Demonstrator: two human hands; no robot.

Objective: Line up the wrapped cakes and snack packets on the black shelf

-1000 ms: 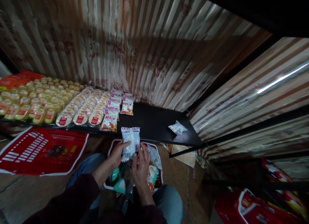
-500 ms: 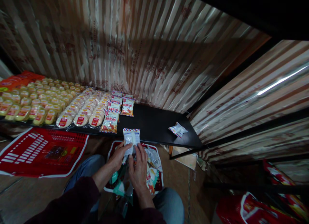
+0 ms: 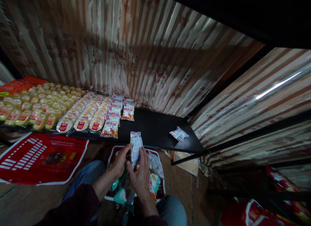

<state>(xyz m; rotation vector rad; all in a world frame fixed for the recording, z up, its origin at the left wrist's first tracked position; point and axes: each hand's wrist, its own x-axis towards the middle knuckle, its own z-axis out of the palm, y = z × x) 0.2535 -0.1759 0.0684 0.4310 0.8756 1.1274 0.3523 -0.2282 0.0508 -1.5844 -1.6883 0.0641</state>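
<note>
A small snack packet (image 3: 136, 145) with striped ends stands upright between my hands, its printed side partly angled to me. My left hand (image 3: 122, 162) grips its left edge with thumb and fingers. On its right edge close the fingers of my right hand (image 3: 141, 172). Just beyond, several similar snack packets (image 3: 110, 126) lie in overlapping rows on the black shelf (image 3: 148, 125). One more packet (image 3: 179, 134) rests alone, tilted, at the shelf's right end. Below my hands sits a basket (image 3: 163, 184) filled with loose packets, partly hidden by my arms.
Rows of round wrapped cakes (image 3: 81, 122) and yellow wrapped cakes (image 3: 40, 120) cover the shelf's left part. A red basket (image 3: 26, 158) stands on the floor at left. A black metal post (image 3: 228, 78) rises at right, with red packages (image 3: 259, 213) low beside it.
The packet in my hands has turned from facing me flat to a narrower, angled view, and has shifted slightly right. My right hand's fingers have moved from its face to its edge.
</note>
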